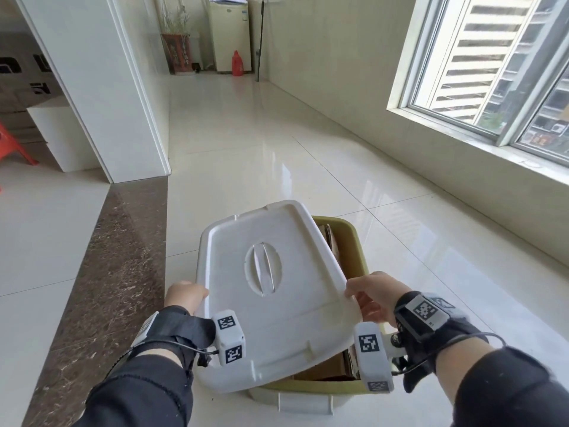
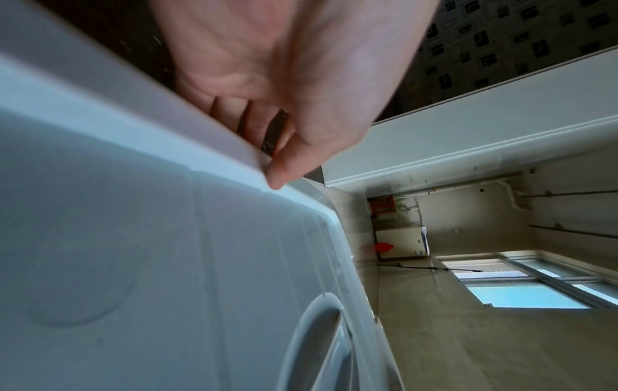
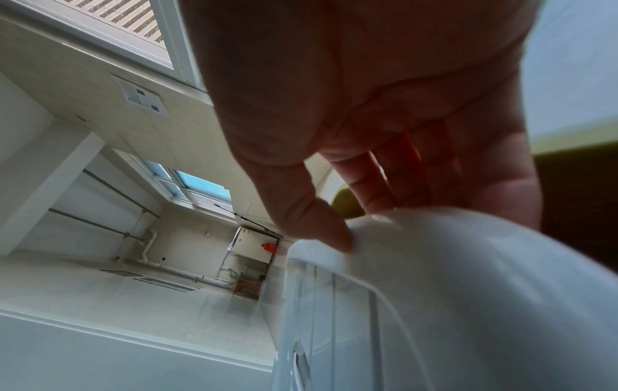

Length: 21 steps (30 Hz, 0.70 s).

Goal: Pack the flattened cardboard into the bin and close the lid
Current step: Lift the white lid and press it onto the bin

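A white plastic lid (image 1: 271, 282) with an oval recessed handle hangs tilted and skewed above an olive-green bin (image 1: 354, 241) on the floor. Brown flattened cardboard (image 1: 331, 368) shows inside the bin at its near edge and along its right side (image 1: 328, 238). My left hand (image 1: 187, 295) grips the lid's left edge, thumb on top and fingers beneath (image 2: 267, 158). My right hand (image 1: 374, 292) grips the lid's right edge the same way (image 3: 347, 230). The lid (image 2: 133, 264) fills most of the left wrist view.
Glossy white floor tiles (image 1: 277, 143) stretch ahead, with a dark brown stone strip (image 1: 117, 257) on the left. A white pillar (image 1: 101, 87) stands at the left, a window wall (image 1: 462, 103) on the right. A red bottle (image 1: 237, 63), a white appliance and a plant pot stand at the far end.
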Each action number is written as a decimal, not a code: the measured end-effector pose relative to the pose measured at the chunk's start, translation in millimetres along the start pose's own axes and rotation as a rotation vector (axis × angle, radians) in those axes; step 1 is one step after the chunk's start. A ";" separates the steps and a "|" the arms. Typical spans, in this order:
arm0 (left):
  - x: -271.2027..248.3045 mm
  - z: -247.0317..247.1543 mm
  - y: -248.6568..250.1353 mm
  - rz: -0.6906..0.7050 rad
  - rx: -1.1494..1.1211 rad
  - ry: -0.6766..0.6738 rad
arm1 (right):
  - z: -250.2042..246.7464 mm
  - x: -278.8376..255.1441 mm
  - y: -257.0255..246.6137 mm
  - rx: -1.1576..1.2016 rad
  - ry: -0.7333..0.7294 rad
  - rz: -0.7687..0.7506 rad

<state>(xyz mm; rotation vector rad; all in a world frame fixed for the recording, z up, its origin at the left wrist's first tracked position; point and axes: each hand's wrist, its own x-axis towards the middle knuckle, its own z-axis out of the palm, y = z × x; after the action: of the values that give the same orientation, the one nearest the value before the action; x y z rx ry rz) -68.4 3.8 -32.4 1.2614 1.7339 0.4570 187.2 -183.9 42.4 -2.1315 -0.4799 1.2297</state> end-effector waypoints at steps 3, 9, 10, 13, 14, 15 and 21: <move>-1.7 6.6 2.0 0.054 0.015 0.002 | -6.2 2.2 5.9 -0.079 -0.026 0.020; -5.9 20.2 8.0 0.157 -0.014 -0.001 | -15.3 4.9 15.5 -0.230 -0.023 0.051; -8.4 22.5 9.8 0.169 -0.013 -0.009 | -16.0 4.9 16.7 -0.251 -0.016 0.057; -14.4 28.9 13.8 0.203 0.006 -0.008 | -18.7 6.8 20.2 -0.286 0.017 0.071; -16.5 31.1 15.3 0.207 0.012 -0.004 | -19.9 7.9 21.6 -0.283 0.028 0.076; -16.9 33.4 15.8 0.212 0.016 -0.002 | -21.0 9.0 22.4 -0.281 0.038 0.080; -20.0 44.2 18.7 0.222 0.010 -0.015 | -26.5 14.1 24.2 -0.331 0.101 0.107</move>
<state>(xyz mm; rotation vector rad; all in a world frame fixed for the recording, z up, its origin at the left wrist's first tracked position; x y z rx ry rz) -20.1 -15.6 -32.5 1.4686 1.5924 0.5658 217.4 -202.4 26.9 -2.5136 -0.5636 1.1573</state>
